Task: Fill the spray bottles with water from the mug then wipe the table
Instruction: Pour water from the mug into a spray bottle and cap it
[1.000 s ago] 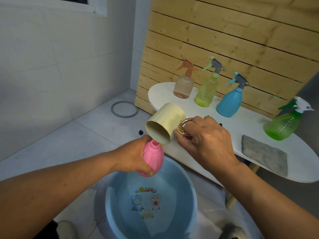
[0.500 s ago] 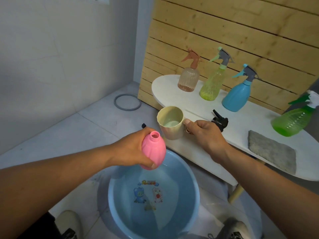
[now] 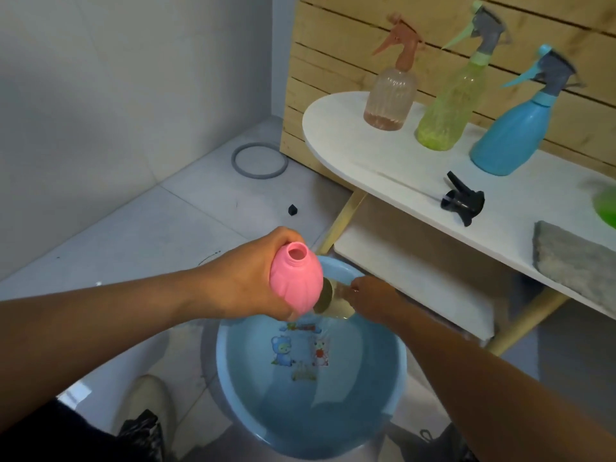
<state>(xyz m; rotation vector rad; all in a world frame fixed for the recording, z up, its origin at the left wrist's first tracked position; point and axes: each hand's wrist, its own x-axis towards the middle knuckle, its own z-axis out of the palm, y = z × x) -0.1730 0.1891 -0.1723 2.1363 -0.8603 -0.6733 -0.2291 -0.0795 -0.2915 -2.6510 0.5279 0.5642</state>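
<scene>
Pink spray bottle (image 3: 296,281), its cap off and open neck tilted upward, sits in the grip of a person's left hand (image 3: 246,281), fingers curled round its body, above the near-left rim of a blue basin (image 3: 398,358) on the tiled floor. Just right of that hand and lower, the right hand (image 3: 373,300) holds a pale yellow mug (image 3: 333,301) tipped on its side and dipped at the basin's far edge; how its fingers lie on the handle is blurred. Mug and bottle nearly touch, the bottle partly covering the mug's mouth.

Beyond the right hand, up and to the right, a white oval table (image 3: 353,151) overhangs a lower shelf, its slanted leg meeting the floor just behind the basin. On the tabletop stand a peach spray bottle (image 3: 391,95), a yellow-green spray bottle (image 3: 448,115) and a blue spray bottle (image 3: 513,135), in a row near the slatted wooden wall. A loose black sprayer head (image 3: 461,203) lies nearer the table's front edge, with a grey cloth (image 3: 573,258) further right. Open floor spreads left of the left hand toward a grey ring (image 3: 260,160).
</scene>
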